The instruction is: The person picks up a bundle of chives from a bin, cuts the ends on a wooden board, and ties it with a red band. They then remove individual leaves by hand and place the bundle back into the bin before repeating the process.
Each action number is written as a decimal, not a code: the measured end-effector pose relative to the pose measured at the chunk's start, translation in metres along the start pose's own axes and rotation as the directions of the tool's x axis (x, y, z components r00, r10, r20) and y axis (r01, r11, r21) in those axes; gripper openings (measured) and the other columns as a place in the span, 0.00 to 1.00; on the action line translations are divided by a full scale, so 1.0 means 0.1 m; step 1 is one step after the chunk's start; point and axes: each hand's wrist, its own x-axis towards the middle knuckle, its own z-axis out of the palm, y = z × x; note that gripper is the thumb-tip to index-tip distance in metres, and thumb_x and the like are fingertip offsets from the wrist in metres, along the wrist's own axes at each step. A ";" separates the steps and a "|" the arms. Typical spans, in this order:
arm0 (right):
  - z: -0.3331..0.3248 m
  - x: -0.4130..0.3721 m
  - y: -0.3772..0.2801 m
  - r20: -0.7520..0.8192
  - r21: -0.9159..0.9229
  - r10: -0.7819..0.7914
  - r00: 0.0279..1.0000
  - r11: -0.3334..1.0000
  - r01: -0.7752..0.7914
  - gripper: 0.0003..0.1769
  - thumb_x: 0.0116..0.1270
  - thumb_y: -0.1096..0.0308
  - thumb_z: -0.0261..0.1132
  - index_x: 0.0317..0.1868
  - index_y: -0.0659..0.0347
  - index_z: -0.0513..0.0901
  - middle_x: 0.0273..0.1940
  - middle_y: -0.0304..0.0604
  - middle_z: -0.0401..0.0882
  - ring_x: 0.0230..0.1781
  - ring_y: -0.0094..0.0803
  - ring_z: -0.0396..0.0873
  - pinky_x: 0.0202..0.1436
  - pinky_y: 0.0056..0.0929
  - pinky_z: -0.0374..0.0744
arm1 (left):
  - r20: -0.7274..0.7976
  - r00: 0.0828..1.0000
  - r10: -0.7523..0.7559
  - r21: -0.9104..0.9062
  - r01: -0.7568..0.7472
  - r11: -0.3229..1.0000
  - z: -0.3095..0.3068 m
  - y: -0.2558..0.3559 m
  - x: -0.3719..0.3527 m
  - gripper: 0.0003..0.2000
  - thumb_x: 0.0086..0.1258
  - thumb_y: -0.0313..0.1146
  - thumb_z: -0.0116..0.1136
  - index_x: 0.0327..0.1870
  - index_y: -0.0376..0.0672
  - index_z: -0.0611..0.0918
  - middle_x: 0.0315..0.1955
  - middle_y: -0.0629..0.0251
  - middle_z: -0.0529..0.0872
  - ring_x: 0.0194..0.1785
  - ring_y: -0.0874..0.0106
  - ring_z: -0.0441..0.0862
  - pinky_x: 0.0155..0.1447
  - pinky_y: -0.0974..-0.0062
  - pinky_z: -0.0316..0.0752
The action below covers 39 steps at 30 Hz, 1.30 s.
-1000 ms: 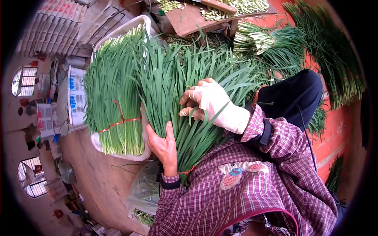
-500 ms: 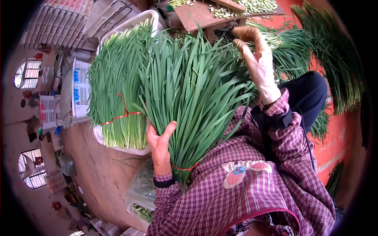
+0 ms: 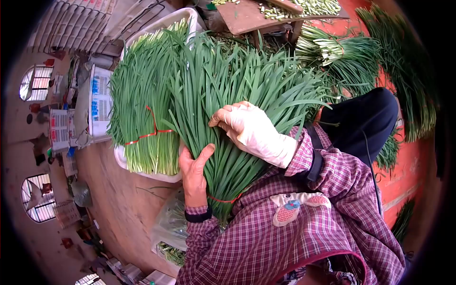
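Note:
A large bundle of garlic chives (image 3: 237, 166) lies fanned out across my lap, its stem end tied with a red band (image 3: 223, 200). My left hand (image 3: 194, 171), bare, grips the bundle's left side above that band, thumb on top and the other fingers hidden behind the leaves. Over the middle of the leaves is my right hand (image 3: 251, 130), in a whitish glove with bare fingertips. Its fingers are curled and pinched down on the chive leaves; exactly which leaves they hold is hidden.
A white basket (image 3: 192, 23) of tied chives stands at the left. Behind is a small wooden table (image 3: 237, 19) with cut stem pieces. More chive bundles (image 3: 349, 57) lie on the red surface (image 3: 403, 175) at right. A clear plastic bag (image 3: 166, 223) sits near my left sleeve.
My right hand has come down and left from above the leaf tips at the upper right, onto the middle of the bundle, and its fingers have closed. My left hand keeps its grip.

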 end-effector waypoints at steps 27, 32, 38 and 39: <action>-0.09 -0.11 -0.03 0.006 -0.208 0.101 0.995 0.973 -0.097 0.06 0.63 0.67 0.67 0.38 0.58 0.84 0.29 0.44 0.82 0.32 0.45 0.83 0.36 0.39 0.81 | -0.074 0.986 0.151 0.081 -0.145 0.986 0.16 0.04 -0.06 0.18 0.68 0.27 0.65 0.56 0.34 0.77 0.49 0.65 0.83 0.48 0.76 0.79 0.56 0.75 0.74; -0.15 -0.18 -0.03 0.043 -0.227 0.136 0.990 0.966 -0.123 0.06 0.63 0.66 0.68 0.37 0.58 0.85 0.29 0.44 0.83 0.31 0.44 0.83 0.36 0.39 0.81 | -0.108 0.982 0.153 0.081 -0.144 0.986 0.12 0.00 -0.06 0.18 0.67 0.27 0.65 0.57 0.34 0.77 0.50 0.64 0.83 0.49 0.75 0.79 0.57 0.75 0.73; -0.18 -0.19 -0.04 0.024 -0.225 0.166 0.986 0.962 -0.157 0.09 0.63 0.62 0.68 0.37 0.58 0.85 0.27 0.47 0.82 0.29 0.46 0.84 0.34 0.40 0.81 | -0.088 0.980 0.181 0.078 -0.174 0.982 0.18 0.04 -0.09 0.19 0.67 0.28 0.65 0.58 0.33 0.77 0.50 0.64 0.83 0.50 0.75 0.79 0.58 0.74 0.73; -0.19 -0.16 -0.06 0.060 -0.254 0.209 0.976 0.949 -0.187 0.09 0.61 0.62 0.68 0.35 0.58 0.84 0.25 0.47 0.82 0.28 0.47 0.83 0.33 0.42 0.80 | -0.078 0.980 0.184 0.081 -0.178 0.981 0.18 0.05 -0.09 0.19 0.67 0.28 0.65 0.58 0.34 0.77 0.50 0.63 0.83 0.50 0.74 0.79 0.58 0.74 0.73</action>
